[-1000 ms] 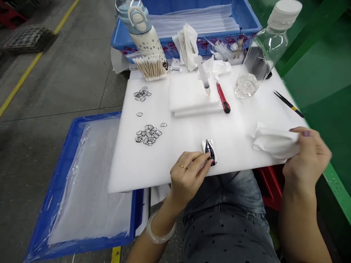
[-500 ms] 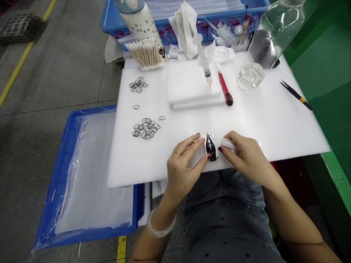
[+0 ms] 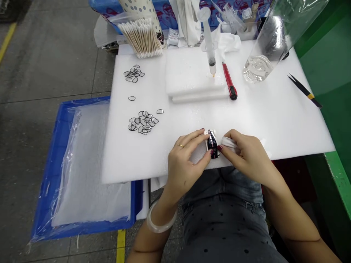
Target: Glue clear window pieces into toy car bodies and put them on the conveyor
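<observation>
**Item: small glossy dark piece [image 3: 212,145], two-handed hold**

You had it at the near edge of the white foam board [image 3: 274,128]. Your left hand [image 3: 186,157] pinched it in the fingertips; your right hand [image 3: 244,157], close against the left, pressed a folded white wipe [image 3: 229,143] to its side. A steady pinch, clear of the wipe's path, suited this work. Beyond lay a syringe [image 3: 208,40], a red utility knife [image 3: 229,82] and thin black-rimmed loops [image 3: 142,122].

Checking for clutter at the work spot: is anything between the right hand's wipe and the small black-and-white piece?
Nothing visible stands between them. The wipe in the right hand sits against the piece on its right side, while the left hand grips it from the other side.
</observation>
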